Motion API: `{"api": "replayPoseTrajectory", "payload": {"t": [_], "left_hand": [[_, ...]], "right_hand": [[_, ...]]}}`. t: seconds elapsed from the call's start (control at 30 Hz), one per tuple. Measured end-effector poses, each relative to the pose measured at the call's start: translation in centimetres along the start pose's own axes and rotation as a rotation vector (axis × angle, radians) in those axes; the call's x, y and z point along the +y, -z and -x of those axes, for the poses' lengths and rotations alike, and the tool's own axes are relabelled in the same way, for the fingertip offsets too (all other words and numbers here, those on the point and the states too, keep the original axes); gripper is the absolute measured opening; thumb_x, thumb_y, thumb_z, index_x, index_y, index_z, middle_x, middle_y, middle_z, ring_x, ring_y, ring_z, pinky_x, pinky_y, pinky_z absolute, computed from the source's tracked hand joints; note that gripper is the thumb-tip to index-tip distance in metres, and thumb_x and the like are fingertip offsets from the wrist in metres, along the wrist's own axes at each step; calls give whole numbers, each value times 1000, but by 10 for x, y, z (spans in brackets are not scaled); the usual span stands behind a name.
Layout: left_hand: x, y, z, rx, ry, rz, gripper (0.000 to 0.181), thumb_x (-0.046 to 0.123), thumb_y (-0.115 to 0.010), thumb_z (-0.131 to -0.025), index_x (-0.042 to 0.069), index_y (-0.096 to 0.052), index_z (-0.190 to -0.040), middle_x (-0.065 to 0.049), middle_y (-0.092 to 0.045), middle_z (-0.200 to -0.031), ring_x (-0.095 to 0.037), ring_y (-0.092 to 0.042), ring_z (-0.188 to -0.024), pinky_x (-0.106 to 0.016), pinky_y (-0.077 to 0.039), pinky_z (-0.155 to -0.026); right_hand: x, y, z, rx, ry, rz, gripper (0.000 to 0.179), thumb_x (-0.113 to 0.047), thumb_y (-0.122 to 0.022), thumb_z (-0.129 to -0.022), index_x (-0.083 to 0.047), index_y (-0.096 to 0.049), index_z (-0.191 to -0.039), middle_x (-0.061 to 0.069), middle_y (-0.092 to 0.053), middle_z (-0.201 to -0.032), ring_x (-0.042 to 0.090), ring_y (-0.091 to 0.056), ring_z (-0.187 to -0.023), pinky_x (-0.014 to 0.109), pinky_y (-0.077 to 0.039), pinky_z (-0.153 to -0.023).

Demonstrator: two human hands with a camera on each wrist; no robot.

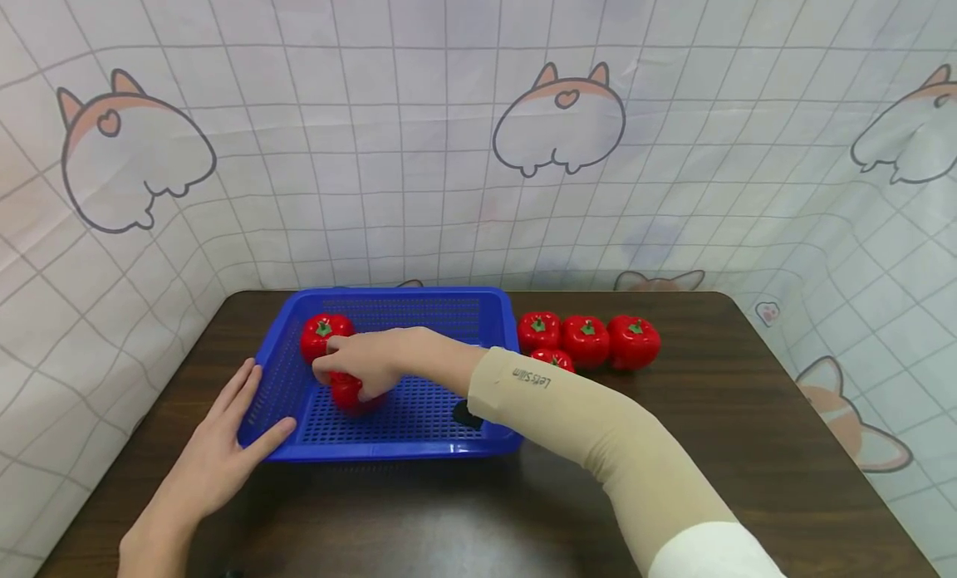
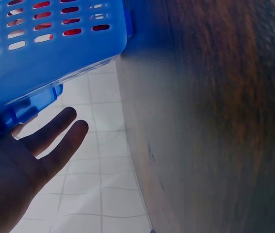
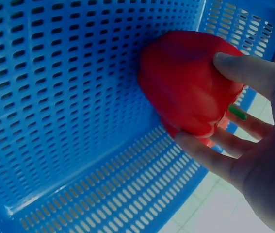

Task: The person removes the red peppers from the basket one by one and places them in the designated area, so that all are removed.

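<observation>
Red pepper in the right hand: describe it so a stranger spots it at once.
On the dark table, find the blue basket toward the left. In its left half, the nearer red pepper is the one. Unlike the pepper behind it, it is gripped by the right hand.

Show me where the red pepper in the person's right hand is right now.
In the head view, the held red pepper is in the left part of the blue basket, under the right hand, just nearer the camera than another red pepper.

Peppers (image 1: 634, 345) are red, stems (image 1: 635, 329) green, the basket (image 1: 389, 452) blue — the backdrop (image 1: 419, 188) grey-gridded white.
</observation>
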State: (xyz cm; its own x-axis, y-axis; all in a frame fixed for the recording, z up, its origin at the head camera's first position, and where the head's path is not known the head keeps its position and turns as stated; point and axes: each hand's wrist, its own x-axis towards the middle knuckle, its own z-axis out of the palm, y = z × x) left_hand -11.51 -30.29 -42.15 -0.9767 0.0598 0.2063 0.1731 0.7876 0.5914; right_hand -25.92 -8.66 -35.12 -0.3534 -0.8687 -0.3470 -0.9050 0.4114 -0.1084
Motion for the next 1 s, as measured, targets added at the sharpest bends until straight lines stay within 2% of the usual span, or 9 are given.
{"api": "replayPoseTrajectory", "payload": {"t": [0.27, 0.43, 0.7, 1.0], "left_hand": [[0, -2, 0, 0, 1, -7, 88, 43, -65, -100, 5, -18, -164, -14, -9, -171, -56, -23, -145, -80, -26, -104], [0, -2, 0, 3, -1, -8, 88, 43, -65, -100, 5, -18, -164, -14, -8, -171, -57, -23, -145, -80, -26, -103], [-1, -2, 0, 18, -15, -3, 88, 41, -66, -99, 5, -18, -164, -13, -9, -171, -57, -22, -146, -79, -25, -105], [-3, -2, 2, 34, -36, 10, 87, 38, -68, -99, 4, -20, -164, -13, -10, -171, -56, -23, -146, -77, -23, -108]], "right_hand": [[9, 2, 15, -1, -11, -4, 53, -13, -74, -94, -27, -53, -141, -1, -45, -139, 12, -50, -115, 27, -54, -90], [12, 5, 29, 5, -12, 10, 51, -13, -72, -95, -28, -53, -140, 0, -46, -140, 13, -51, -116, 29, -54, -91], [16, 12, 53, 57, 7, 14, 49, -12, -72, -95, -26, -55, -138, 2, -49, -134, 13, -54, -112, 25, -54, -86], [19, 17, 79, 110, 25, 9, 48, -12, -74, -94, -25, -56, -136, 3, -49, -141, 17, -51, -120, 25, -55, -88]]}}
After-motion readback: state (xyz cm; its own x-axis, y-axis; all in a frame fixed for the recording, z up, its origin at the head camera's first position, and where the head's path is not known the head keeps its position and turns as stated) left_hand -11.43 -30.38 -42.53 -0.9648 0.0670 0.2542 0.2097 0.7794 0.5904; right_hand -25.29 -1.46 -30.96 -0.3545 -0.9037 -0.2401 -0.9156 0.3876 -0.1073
